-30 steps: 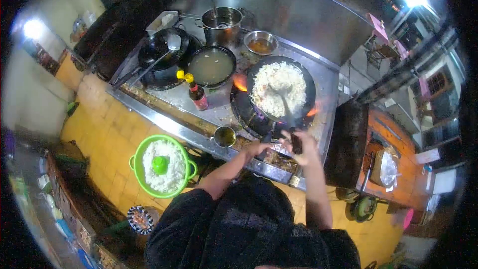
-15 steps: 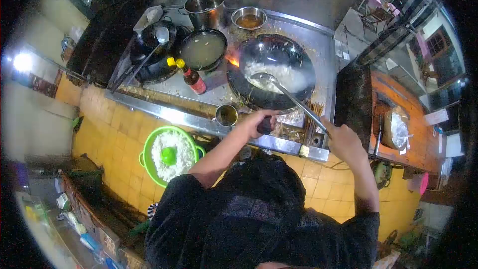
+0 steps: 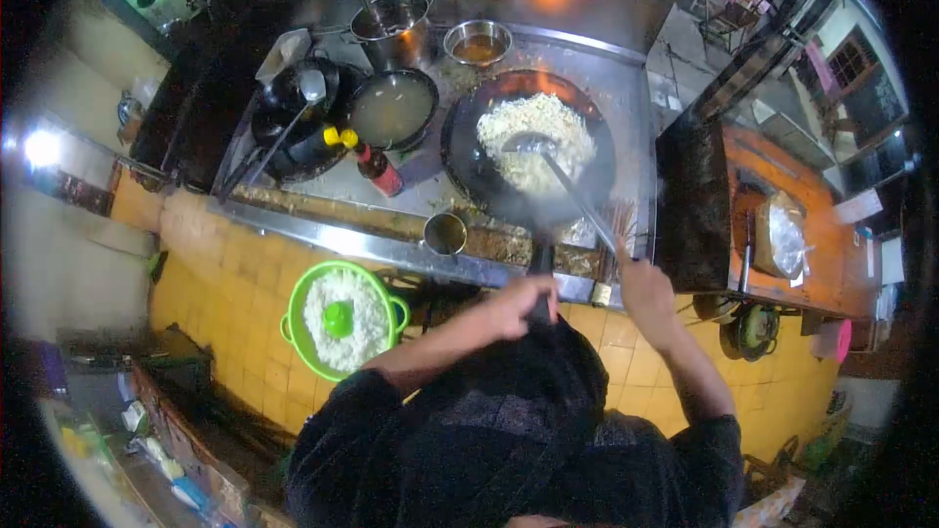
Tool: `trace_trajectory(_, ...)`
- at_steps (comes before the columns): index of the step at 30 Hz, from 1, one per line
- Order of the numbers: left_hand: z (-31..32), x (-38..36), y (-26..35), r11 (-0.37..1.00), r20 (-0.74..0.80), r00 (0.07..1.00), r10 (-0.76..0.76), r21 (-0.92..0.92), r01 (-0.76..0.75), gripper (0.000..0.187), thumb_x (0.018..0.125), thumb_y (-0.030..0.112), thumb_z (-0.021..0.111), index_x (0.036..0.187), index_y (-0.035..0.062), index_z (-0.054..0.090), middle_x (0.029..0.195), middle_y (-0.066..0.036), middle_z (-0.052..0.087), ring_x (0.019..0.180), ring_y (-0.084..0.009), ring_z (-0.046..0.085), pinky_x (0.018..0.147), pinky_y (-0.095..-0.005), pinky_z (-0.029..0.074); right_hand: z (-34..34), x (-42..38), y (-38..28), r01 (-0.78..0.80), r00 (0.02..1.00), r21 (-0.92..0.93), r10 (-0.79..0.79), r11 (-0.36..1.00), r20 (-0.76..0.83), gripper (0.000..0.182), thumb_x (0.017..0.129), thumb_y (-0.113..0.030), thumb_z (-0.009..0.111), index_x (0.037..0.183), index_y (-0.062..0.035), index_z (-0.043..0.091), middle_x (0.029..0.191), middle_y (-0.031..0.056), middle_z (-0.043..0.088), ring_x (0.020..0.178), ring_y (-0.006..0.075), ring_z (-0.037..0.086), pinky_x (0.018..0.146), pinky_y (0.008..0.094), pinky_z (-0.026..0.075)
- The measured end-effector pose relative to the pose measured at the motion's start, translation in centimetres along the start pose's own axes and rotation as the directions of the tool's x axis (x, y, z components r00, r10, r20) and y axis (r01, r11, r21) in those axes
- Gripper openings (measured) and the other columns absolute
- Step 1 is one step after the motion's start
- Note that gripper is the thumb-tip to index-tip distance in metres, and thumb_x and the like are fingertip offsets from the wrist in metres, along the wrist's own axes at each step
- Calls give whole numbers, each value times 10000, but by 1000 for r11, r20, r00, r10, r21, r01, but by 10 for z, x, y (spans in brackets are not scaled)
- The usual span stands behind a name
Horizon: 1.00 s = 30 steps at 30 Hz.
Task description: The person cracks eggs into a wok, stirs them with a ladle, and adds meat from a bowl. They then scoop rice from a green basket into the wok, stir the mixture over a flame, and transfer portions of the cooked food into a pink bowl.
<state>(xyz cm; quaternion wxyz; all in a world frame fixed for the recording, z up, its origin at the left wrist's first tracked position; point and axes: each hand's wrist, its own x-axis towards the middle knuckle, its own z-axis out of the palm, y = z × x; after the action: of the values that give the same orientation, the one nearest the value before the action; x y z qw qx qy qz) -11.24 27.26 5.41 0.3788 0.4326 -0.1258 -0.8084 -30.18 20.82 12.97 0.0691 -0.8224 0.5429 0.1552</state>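
My left hand (image 3: 518, 307) is closed around the dark handle (image 3: 542, 256) of a large black wok (image 3: 460, 161), near my body. In the wok, a mound of white rice (image 3: 559, 121) with small darker flecks is heaped toward the far side. My right hand (image 3: 648, 301) grips the long metal handle of a wok spatula (image 3: 577, 194). Its head lies against the near part of the rice. Orange flame glow shows at the wok's far rim, and some steam blurs its near side.
Left of the wok are a pan of cloudy liquid (image 3: 393, 110), sauce bottles (image 3: 380, 172) and a metal cup (image 3: 445, 234). A steel pot (image 3: 393, 29) and a steel bowl (image 3: 477, 42) stand behind. A green basket of rice (image 3: 291, 327) sits lower left; an orange table (image 3: 831, 235) is at right.
The wok has tilted and its rice has bunched up toward the far side. My left hand has drawn back toward my body with the handle. Flame glow has brightened on the back wall.
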Motion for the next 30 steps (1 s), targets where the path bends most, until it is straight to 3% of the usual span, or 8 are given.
trace_trajectory(12, -2, -11, 4, 993, -9, 993, -122, -6, 122, 121, 798, 130, 515, 712, 48, 537, 570, -56, 526, 484, -156, 525, 496, -291, 442, -10, 10, 31, -18, 997, 79, 25, 997, -79, 555, 779, -57, 462, 1305, -112, 294, 881, 221, 542, 723, 367, 581, 614, 420, 488)
trace_trajectory(18, -76, 84, 11, 908, -108, 964, 242, 376, -186, 124, 792, 140, 550, 734, 31, 537, 563, -45, 525, 445, -151, 507, 436, -286, 434, -27, -3, 31, 198, 927, 424, -27, 884, -375, 469, 830, -167, 480, 1267, -81, 333, 733, 230, 540, 649, 367, 557, 583, 405, 433)
trace_trajectory(20, -100, 118, 2, 907, -125, 947, 295, 350, -236, 120, 791, 140, 556, 743, 32, 539, 576, -45, 533, 455, -146, 513, 440, -282, 435, -8, 34, 2, -163, 980, 650, 197, 743, 20, 507, 860, -276, 448, 1249, 13, 301, 754, 249, 565, 675, 388, 568, 593, 446, 447)
trace_trajectory(23, -102, 126, 6, 930, -136, 939, 316, 238, -279, 119, 788, 148, 574, 764, 35, 546, 598, -43, 547, 475, -133, 522, 445, -269, 436, 153, 128, 15, -37, 999, 793, 48, 607, 10, 507, 877, -322, 423, 1203, 55, 335, 770, 263, 572, 709, 396, 570, 618, 437, 450)
trace_trajectory(26, -108, 123, -10, 927, -144, 928, 343, 212, -309, 241, 788, 228, 601, 892, 15, 560, 716, -97, 587, 587, -200, 568, 552, -317, 477, 62, 131, 14, -170, 980, 877, -20, 450, 200, 458, 839, -223, 497, 1191, 42, 373, 1012, 189, 559, 861, 289, 559, 763, 334, 432)
trace_trajectory(27, -123, 133, -23, 737, -250, 820, 514, 618, -273, 330, 785, 276, 603, 966, 7, 544, 794, -134, 590, 683, -250, 578, 632, -352, 473, 63, 145, 29, 173, 983, 841, -35, 513, -181, 446, 820, -190, 524, 1185, 31, 391, 1063, 154, 546, 884, 242, 548, 778, 300, 421)
trace_trajectory(28, -133, 136, -29, 435, -262, 676, 689, 895, -95, 422, 782, 325, 605, 1039, -1, 527, 872, -170, 592, 779, -300, 587, 713, -387, 470, 19, 131, 28, 208, 977, 920, -29, 331, -211, 369, 793, -135, 530, 1119, 21, 458, 1039, 128, 550, 873, 207, 541, 759, 284, 419)
trace_trajectory(30, -115, 89, -15, 539, -328, 747, 578, 841, -47, 552, 773, 397, 597, 1120, -17, 478, 999, -209, 563, 943, -353, 546, 829, -412, 419, -46, 113, 27, 350, 937, 937, -23, 10, -350, 249, 754, -38, 520, 995, 1, 565, 947, 87, 567, 854, 151, 538, 715, 264, 411)
